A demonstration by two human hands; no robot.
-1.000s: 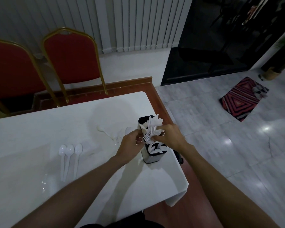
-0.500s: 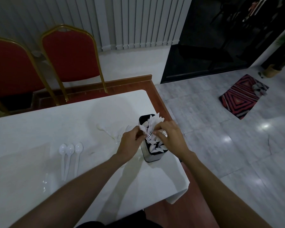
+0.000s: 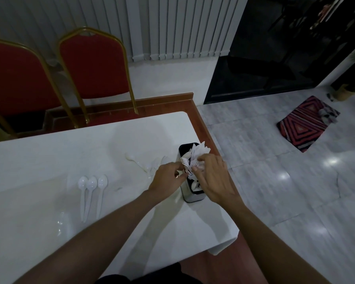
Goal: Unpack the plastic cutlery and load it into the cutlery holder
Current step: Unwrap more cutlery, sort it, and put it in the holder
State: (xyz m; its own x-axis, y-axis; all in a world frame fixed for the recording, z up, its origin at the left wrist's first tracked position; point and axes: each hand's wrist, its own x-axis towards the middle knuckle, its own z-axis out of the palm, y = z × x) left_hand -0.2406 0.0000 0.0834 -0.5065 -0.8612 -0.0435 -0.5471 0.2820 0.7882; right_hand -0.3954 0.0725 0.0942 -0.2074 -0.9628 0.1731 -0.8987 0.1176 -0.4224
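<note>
A black and silver cutlery holder (image 3: 194,196) stands near the right edge of the white table (image 3: 49,160), with white plastic forks (image 3: 186,161) and knives sticking out of it. My left hand (image 3: 168,179) pinches the forks at the holder's left side. My right hand (image 3: 211,177) reaches over the holder's top, fingers closed on the same bunch of cutlery. Three white plastic spoons (image 3: 91,193) lie side by side on the table to the left. More loose white cutlery (image 3: 140,163) lies just behind my left hand.
Two red chairs with gold frames (image 3: 94,64) stand behind the table. A clear plastic wrapper (image 3: 61,221) lies near the three spoons. The table's right edge is close to the holder, with grey tiled floor and a striped red mat (image 3: 304,124) beyond.
My right hand has moved further over the top of the holder and pressed the cutlery down. My left hand has stayed at the holder's left side.
</note>
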